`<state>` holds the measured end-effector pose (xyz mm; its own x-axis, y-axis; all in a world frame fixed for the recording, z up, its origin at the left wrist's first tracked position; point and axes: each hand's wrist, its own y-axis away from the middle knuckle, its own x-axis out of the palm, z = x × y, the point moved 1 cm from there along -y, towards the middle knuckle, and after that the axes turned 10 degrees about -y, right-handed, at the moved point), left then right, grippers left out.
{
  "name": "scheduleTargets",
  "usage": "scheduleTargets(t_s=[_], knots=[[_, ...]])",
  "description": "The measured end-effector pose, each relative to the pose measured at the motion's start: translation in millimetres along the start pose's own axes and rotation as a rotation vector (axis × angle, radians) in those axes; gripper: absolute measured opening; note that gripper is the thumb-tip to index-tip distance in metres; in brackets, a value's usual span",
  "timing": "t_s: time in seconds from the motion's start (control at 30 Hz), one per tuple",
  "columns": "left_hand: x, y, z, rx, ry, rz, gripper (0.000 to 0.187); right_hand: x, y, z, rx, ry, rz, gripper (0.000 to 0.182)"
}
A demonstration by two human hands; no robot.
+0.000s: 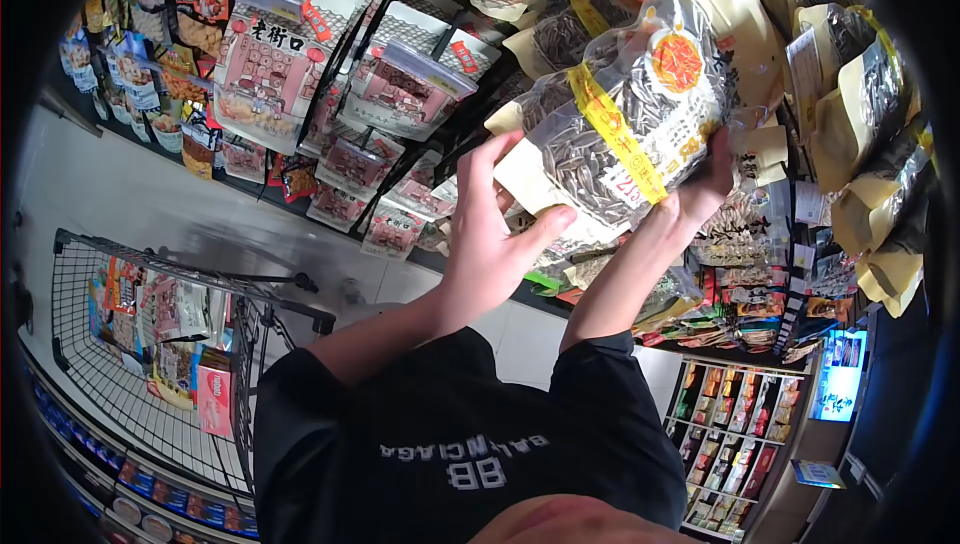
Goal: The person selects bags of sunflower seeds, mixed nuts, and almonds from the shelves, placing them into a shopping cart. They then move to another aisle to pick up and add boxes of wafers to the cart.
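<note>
I hold a bag of striped sunflower seeds [585,159] up in front of the hanging shelf packs. It has a clear front, kraft-paper edges, a yellow strip and a round orange label, and it lies tilted between my hands. My left hand [490,234] grips its lower left corner, thumb on the near side and fingers partly hidden behind. At the lower right edge, my right hand [700,189] is closed on the bag, its fingers mostly out of sight. Similar kraft bags [860,144] hang just to the right.
A wire shopping cart [90,344] with several packaged goods, including a pink box [214,399], stands at left. Pink-and-white snack packs [270,69] hang on hooks nearby. Lower right are a stocked shelf [735,434] and a lit screen [838,376].
</note>
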<state>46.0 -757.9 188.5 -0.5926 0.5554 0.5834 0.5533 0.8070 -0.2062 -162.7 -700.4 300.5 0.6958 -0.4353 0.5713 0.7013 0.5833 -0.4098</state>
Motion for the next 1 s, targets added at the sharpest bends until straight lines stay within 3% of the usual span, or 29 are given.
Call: scheduleTargets(t_s=[0.2,0.33,0.37,0.47,0.6,0.63,0.73,0.9,1.0], knots=[[4.3,-3.2,1.9,0.025,-0.02,-0.03,0.065,-4.2,-11.5,4.4,0.064,-0.011,-0.066,0.036],[-2.1,-6.2,17.9,-0.025,0.005,-0.022,0.061,-4.7,-4.1,-8.0,-0.05,0.134,-0.014,0.041],[-2.8,-4.4,18.4,-0.023,0.041,-0.029,0.06,-9.3,-0.7,-6.8,0.049,-0.035,0.171,0.04],[-6.1,-0.9,15.7,-0.052,0.144,-0.036,0.059,-5.8,6.3,-12.2,0.102,-0.12,0.06,0.039],[-9.7,-0.4,11.5,-0.074,0.164,-0.025,0.057,-0.8,5.8,-17.8,-0.059,0.0,0.017,0.038],[-9.3,-1.1,8.4,-0.083,0.202,-0.019,0.058,-4.7,1.6,-16.6,-0.005,-0.024,-0.053,0.038],[-8.2,-6.9,5.3,-0.048,0.235,-0.027,0.059,9.1,1.4,-11.9,0.101,-0.058,0.085,0.038],[-8.6,-12.7,3.4,-0.077,0.281,-0.044,0.058,9.2,-3.2,-15.2,0.112,0.046,-0.04,0.039],[-6.7,-14.8,4.1,-0.047,0.309,-0.068,0.058,2.5,-8.5,-13.8,0.164,-0.046,0.034,0.036]])
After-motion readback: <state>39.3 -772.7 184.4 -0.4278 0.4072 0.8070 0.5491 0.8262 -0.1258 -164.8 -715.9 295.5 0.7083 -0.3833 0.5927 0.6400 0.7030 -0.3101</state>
